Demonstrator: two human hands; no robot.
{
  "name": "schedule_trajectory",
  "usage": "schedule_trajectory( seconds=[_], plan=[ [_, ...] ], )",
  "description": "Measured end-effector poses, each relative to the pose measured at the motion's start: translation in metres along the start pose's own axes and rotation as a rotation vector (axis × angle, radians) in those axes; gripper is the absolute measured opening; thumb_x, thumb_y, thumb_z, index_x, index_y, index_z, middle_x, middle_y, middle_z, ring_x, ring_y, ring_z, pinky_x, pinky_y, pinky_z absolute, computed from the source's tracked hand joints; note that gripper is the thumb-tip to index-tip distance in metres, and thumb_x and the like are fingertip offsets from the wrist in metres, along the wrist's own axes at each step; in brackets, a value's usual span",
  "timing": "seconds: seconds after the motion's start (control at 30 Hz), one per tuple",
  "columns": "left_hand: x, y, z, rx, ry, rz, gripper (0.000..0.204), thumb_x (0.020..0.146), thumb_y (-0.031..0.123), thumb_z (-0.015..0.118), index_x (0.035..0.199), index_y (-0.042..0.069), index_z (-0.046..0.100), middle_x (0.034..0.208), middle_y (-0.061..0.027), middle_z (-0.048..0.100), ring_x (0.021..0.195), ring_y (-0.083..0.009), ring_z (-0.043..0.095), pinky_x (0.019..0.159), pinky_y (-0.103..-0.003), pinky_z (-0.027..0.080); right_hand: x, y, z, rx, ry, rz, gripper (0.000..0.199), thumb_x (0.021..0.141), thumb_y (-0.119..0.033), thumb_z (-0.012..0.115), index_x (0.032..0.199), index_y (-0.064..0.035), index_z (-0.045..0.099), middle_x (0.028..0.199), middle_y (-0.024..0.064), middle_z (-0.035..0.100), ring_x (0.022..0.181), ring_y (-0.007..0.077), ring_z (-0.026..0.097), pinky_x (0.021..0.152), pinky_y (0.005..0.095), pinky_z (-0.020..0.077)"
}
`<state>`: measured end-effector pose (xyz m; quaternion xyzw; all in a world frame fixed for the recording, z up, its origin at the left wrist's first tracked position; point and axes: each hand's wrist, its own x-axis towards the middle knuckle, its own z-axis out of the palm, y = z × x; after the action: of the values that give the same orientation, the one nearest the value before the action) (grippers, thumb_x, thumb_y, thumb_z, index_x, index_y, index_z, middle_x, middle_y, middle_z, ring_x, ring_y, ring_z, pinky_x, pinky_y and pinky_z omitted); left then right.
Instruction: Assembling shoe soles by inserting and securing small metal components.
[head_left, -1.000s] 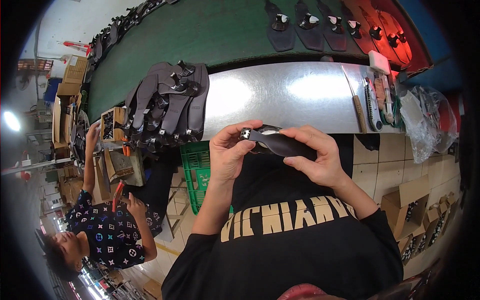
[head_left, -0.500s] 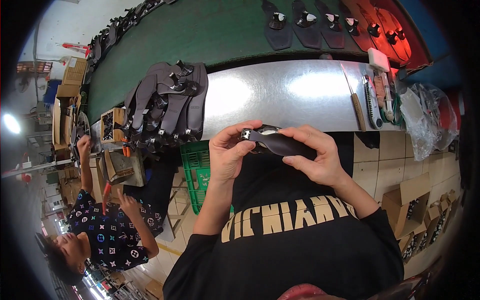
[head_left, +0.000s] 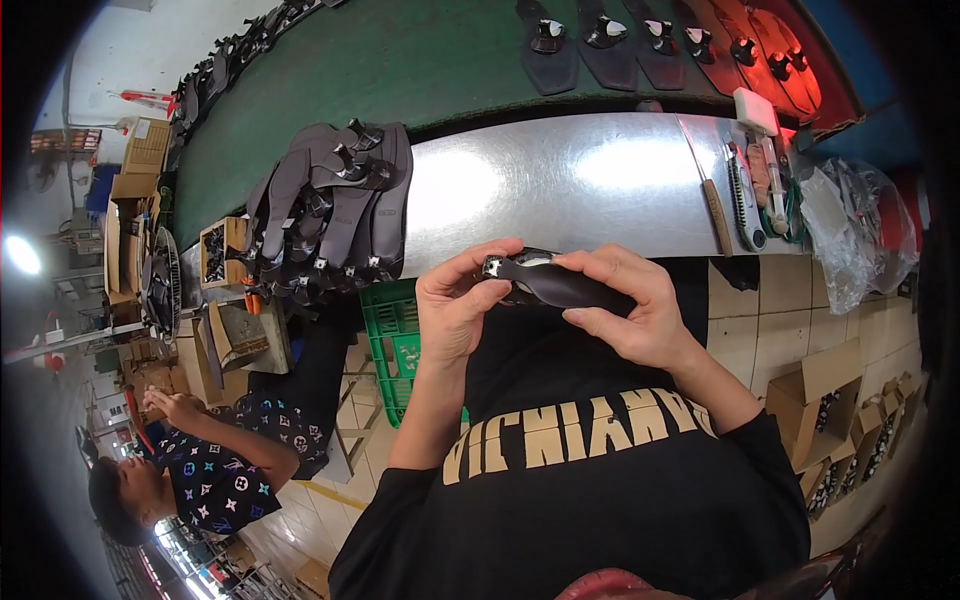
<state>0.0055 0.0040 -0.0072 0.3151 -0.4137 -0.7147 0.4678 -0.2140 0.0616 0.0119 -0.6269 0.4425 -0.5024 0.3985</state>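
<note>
At the middle of the metal counter's (head_left: 520,175) near edge, a dark sandal (head_left: 572,286) is held two-handed. Its left end, where a shiny strap piece (head_left: 493,267) shows, is pinched between the thumb and fingers of the left hand (head_left: 455,300); its right end is gripped by the right hand (head_left: 640,300), with fingers laid over the top and the thumb set underneath. Both grips are closed only to the sandal's thickness.

At the left end of the counter, dark sandals are heaped in a pile (head_left: 340,215) that reaches the near edge. Toward the right end, an awl (head_left: 714,205) is laid with its brown handle at the near edge, and a utility knife (head_left: 744,205) is set just to its right. A white block (head_left: 756,111) is placed by the far right corner, and a clear plastic bag (head_left: 850,235) is draped off the right end. Beyond the far edge, a row of sandals (head_left: 606,45) is laid out on a green table (head_left: 430,60), its right part lit red. Below the near edge, a green crate (head_left: 393,318) is partly hidden by the left forearm (head_left: 430,405).
</note>
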Motion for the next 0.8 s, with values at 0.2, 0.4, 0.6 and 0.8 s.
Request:
schedule_trajectory(
  seconds=[0.2,0.4,0.6,0.8],
  plan=[
    [0.001,0.000,-0.003,0.091,-0.057,0.058,0.033,0.075,-0.011,0.067,0.107,-0.005,0.068,0.115,-0.0220,0.064,0.096,-0.0200,0.066,0.075,-0.026,0.057,0.003,-0.004,-0.005,-0.067,-0.048,-0.015,0.045,0.073,-0.001,0.071,0.118,-0.0009,0.064,0.094,0.0119,0.065,0.080,0.0197,0.063,0.072,0.0282,0.0487],
    [0.001,0.000,-0.006,0.181,-0.169,0.138,0.035,0.073,-0.014,0.066,0.107,-0.005,0.069,0.120,-0.0270,0.061,0.106,-0.0274,0.064,0.082,-0.029,0.056,0.010,-0.014,-0.011,-0.189,-0.109,-0.070,0.047,0.072,-0.002,0.073,0.118,-0.0018,0.063,0.088,0.0117,0.064,0.076,0.0228,0.063,0.068,0.0306,0.0488],
    [0.003,0.002,-0.014,0.243,-0.289,0.165,0.042,0.070,-0.017,0.063,0.109,-0.004,0.069,0.128,-0.0305,0.056,0.112,-0.0289,0.062,0.088,-0.029,0.052,0.011,-0.017,-0.009,-0.332,-0.108,-0.157,0.048,0.070,-0.004,0.075,0.116,-0.0011,0.063,0.087,0.0130,0.063,0.077,0.0280,0.063,0.068,0.0347,0.0504],
    [0.002,0.011,-0.011,0.414,-0.359,0.174,0.042,0.070,-0.017,0.061,0.109,-0.004,0.069,0.129,-0.0294,0.055,0.112,-0.0230,0.061,0.085,-0.026,0.051,0.010,-0.014,-0.003,-0.379,-0.114,-0.150,0.048,0.069,-0.004,0.075,0.115,-0.0004,0.063,0.087,0.0135,0.063,0.080,0.0295,0.064,0.070,0.0358,0.0510]
  ],
)
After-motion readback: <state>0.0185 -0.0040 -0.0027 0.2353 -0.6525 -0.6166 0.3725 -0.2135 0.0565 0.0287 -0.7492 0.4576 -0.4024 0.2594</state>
